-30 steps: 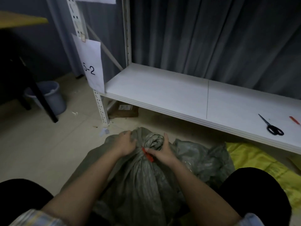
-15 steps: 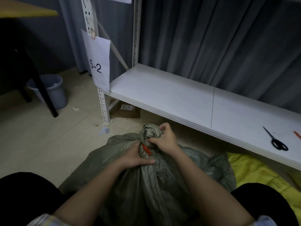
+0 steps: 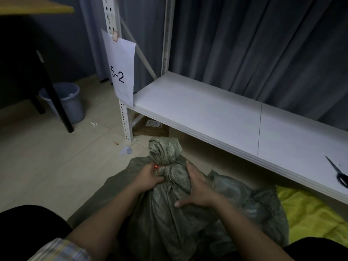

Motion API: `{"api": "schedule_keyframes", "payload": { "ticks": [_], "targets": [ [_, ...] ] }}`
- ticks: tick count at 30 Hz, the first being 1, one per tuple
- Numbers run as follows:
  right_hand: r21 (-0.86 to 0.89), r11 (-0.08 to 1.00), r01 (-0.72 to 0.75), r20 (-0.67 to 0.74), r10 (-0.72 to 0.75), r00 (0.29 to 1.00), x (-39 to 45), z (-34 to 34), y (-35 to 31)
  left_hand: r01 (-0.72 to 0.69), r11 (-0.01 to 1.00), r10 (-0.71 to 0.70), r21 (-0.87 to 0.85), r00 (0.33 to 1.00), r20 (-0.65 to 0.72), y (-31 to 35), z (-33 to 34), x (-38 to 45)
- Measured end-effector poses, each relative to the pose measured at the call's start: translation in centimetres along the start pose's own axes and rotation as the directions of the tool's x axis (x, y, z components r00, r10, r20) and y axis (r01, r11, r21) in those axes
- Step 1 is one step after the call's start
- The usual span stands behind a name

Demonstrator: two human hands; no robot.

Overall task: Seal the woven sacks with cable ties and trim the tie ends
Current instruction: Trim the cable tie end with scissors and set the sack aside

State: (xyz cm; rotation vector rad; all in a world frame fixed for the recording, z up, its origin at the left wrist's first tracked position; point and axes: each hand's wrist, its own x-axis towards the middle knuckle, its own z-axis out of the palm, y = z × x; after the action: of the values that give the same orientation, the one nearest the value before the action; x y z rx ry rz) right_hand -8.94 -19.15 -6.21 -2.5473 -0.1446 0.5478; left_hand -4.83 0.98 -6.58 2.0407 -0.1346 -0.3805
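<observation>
While your left hand (image 3: 150, 177) curls its fingers at the left side of the gathered neck, it pinches the thin red plastic cable tie (image 3: 156, 167) cinched around the grey-green woven sack (image 3: 169, 219). Your right hand (image 3: 197, 189) lies spread and flat on the sack's right shoulder, fingers straight, thumb stretched toward you, pressing the crinkled weave. Above the tie the cloth bunches into a twisted, wrinkled knob. That sack stands on the pale tiled floor (image 3: 47, 166) between your knees, just before the front edge of the smooth white shelf board (image 3: 207, 113). Black-handled steel scissors (image 3: 339, 174) lie near the board's right end. Crumpled yellow woven sacking (image 3: 310, 219) lies under that edge, right of the sack.
</observation>
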Motion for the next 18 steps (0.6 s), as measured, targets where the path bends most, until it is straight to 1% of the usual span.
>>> {"api": "schedule_keyframes", "payload": {
  "ticks": [2,4,6,8,10,11,13,14,16,18],
  "targets": [
    [-0.093,0.995,-0.029,-0.029,0.026,0.999,1.2,1.0,0.7,0.017,0.999,-0.014,-0.043,0.998,0.058,-0.2,-0.4,0.4],
    [-0.095,0.993,-0.064,-0.054,0.059,0.997,2.4,1.4,0.9,0.049,0.997,-0.042,-0.056,0.992,0.116,-0.5,-0.9,0.7],
    [-0.089,0.993,-0.081,-0.033,0.078,0.996,3.8,1.6,1.1,0.088,0.995,-0.078,-0.05,0.98,0.181,-1.0,-1.2,1.3],
    [-0.108,0.993,-0.056,0.011,0.058,0.998,5.2,2.3,1.4,0.132,0.99,-0.118,-0.049,0.967,0.225,-1.5,-1.4,1.9],
    [-0.063,0.998,-0.028,0.024,0.03,0.999,6.4,3.2,1.6,0.168,0.986,-0.16,-0.013,0.956,0.247,-1.9,-1.5,2.6],
    [0.002,1.0,-0.024,0.008,0.024,1.0,6.9,3.7,1.8,0.179,0.984,-0.171,-0.011,0.953,0.249,-2.1,-1.5,3.0],
    [0.156,0.986,-0.054,-0.048,0.062,0.997,8.0,4.5,2.2,0.177,0.983,-0.163,-0.041,0.96,0.228,-2.1,-1.4,3.8],
    [0.194,0.979,-0.061,-0.085,0.078,0.993,8.6,4.5,2.1,0.166,0.985,-0.152,-0.054,0.969,0.196,-2.0,-1.4,4.4],
    [0.258,0.966,-0.017,-0.162,0.061,0.985,9.8,3.8,1.9,0.116,0.99,-0.109,-0.077,0.99,0.084,-1.4,-1.4,5.6],
    [0.403,0.913,0.069,-0.219,0.023,0.976,10.7,2.2,1.1,0.043,0.997,-0.046,-0.066,0.998,-0.045,-0.7,-1.8,6.7]
  ]
}}
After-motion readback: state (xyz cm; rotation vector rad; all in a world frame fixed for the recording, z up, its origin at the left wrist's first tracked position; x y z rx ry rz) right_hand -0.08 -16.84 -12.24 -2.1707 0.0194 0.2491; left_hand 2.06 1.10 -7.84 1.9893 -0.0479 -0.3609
